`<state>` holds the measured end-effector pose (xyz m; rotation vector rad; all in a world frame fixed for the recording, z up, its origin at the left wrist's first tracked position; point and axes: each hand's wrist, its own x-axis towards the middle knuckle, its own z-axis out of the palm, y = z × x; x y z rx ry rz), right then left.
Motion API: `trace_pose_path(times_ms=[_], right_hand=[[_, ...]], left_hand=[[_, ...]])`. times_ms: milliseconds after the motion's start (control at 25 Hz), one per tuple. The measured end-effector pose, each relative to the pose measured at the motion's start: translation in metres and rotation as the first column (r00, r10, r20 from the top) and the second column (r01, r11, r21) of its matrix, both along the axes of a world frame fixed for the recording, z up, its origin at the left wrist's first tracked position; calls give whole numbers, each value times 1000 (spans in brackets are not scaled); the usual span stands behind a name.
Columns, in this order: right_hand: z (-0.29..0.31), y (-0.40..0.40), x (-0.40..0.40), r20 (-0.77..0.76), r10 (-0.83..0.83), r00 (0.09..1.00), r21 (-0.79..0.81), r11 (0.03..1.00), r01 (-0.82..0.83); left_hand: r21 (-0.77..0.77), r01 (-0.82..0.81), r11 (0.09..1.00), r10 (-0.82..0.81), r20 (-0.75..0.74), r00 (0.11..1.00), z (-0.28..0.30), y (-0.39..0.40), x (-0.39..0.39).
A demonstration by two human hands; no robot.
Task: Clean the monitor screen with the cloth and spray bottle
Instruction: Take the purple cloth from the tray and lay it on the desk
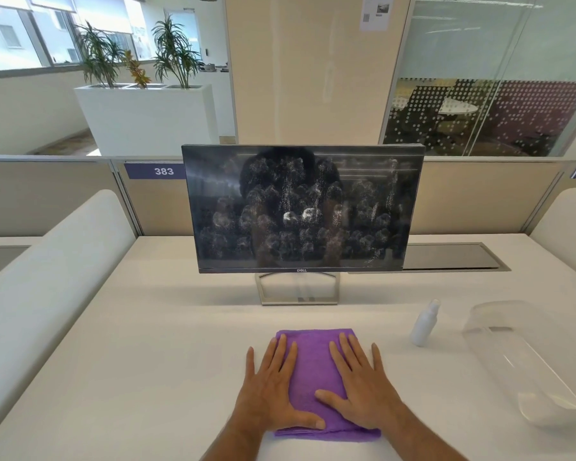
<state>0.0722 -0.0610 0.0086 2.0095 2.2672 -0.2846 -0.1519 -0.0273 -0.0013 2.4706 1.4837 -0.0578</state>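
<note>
A dark monitor screen stands on a silver stand at the middle of the white desk, its glass covered with whitish spray droplets and smears. A folded purple cloth lies flat on the desk in front of it. My left hand rests palm down on the cloth's left side, fingers spread. My right hand lies flat on its right side, fingers apart. A small white spray bottle stands upright to the right of the cloth, untouched.
A clear plastic tub lies at the desk's right edge, beyond the bottle. A grey cable hatch sits behind the monitor on the right. Beige partition panels close off the back, and cushioned white dividers flank both sides.
</note>
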Motion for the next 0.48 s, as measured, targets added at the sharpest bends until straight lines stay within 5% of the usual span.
trace_pose_path(times_ms=[160,240,360,480], right_hand=[[-1,2,2,-18,17,1000,-1,1000,-17],[4,-1,7,-96,-1,995,197,980,20],[22,-1,28,-335,-80,939,571,775,270],[39,11,60,-581,-199,789,610,535,584]], left_hand=[[-4,-20,1000,20,22,1000,0,-1,0],[4,-63,998,63,50,997,-1,-1,-1],[42,-148,988,144,83,986,0,3,-13],[82,-228,970,223,68,972,-1,9,-30]])
